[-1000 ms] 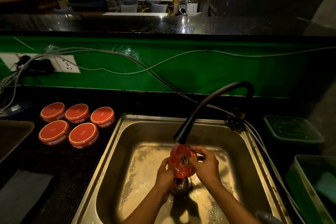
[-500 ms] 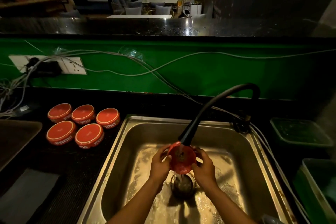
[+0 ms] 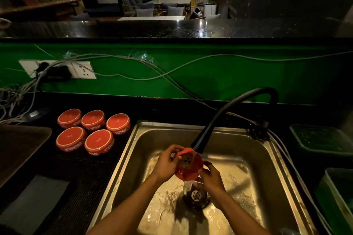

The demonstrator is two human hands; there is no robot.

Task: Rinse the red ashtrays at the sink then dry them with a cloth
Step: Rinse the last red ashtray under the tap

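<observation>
I've got the fingers of my left hand curled over the far-left rim of the red ashtray and my right hand pinching its near-right edge, tilting it under the black tap over the sink drain. It looks rigid, probably breakable, and slick with water, so I'd grip opposite rims firmly, never the wet face. Five more ashtrays wait on the counter to the left.
</observation>
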